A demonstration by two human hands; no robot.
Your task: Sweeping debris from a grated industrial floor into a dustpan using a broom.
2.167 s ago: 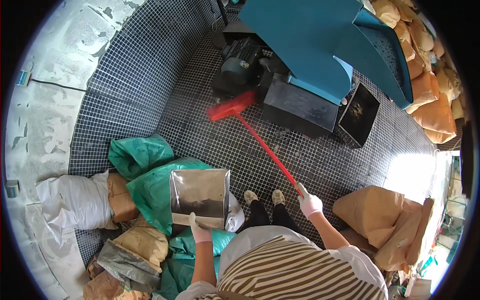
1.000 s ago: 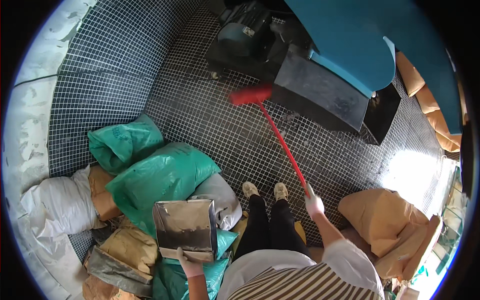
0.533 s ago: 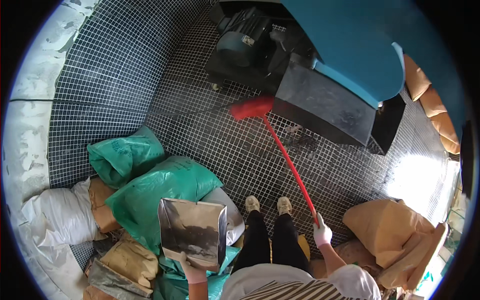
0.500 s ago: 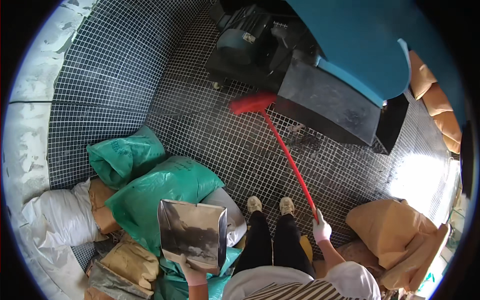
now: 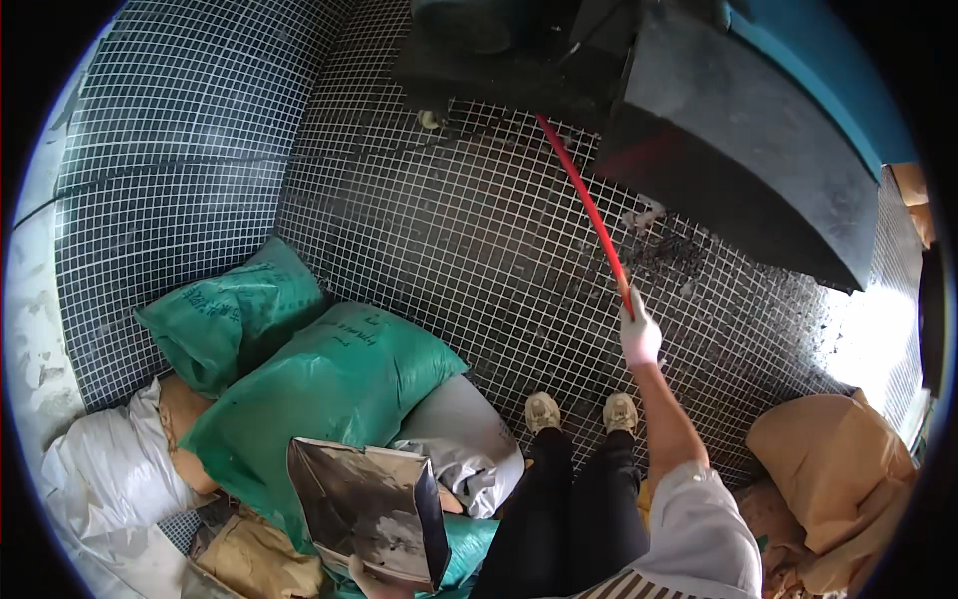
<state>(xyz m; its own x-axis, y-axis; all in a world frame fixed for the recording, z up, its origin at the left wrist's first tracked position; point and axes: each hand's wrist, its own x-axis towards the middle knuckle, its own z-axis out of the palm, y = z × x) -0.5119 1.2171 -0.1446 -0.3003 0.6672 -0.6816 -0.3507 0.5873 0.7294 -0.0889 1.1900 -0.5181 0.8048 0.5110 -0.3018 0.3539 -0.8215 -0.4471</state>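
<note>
Broom (image 5: 584, 205) in our right hand (image 5: 639, 334), fist closed round handle end — shaft runs up-left, head tucked under dark machine (image 5: 738, 170). Left hand barely visible, grip unclear — holding dustpan (image 5: 369, 509) low by sacks (image 5: 329, 384).

Red-handled broom and metal dustpan, both in hand.

The broom (image 5: 584, 205) has a thin, straight red handle running diagonally from its gripped lower end up and left across the tiled floor; its head is hidden beneath the dark machine housing at the top. The dustpan (image 5: 371, 511) is a box-shaped scoop of dull grey metal, smeared and stained inside, held tilted at the lower edge in front of the green sacks, its open mouth facing up.
</note>
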